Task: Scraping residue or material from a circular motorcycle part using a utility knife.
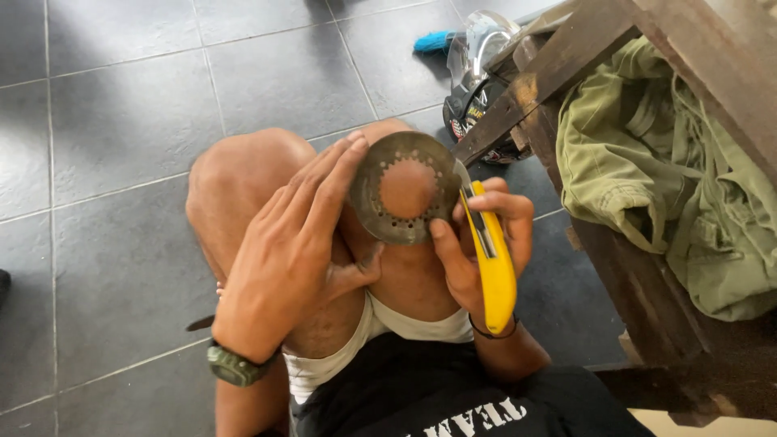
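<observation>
My left hand [283,251] holds a round metal ring plate [374,212] with small holes along its rim; the fingers lie on its left edge and the thumb is below it. My right hand [477,243] grips a yellow utility knife [492,263], whose blade end meets the plate's right edge. The right thumb presses on the plate's lower right rim. Both hands work above my bent knees, and a knee shows through the plate's centre hole.
A dark wooden frame [566,61] stands at the right with an olive green cloth [672,178] draped inside it. A helmet [477,73] lies on the grey tiled floor [121,121] behind the knees, beside a blue object [433,40].
</observation>
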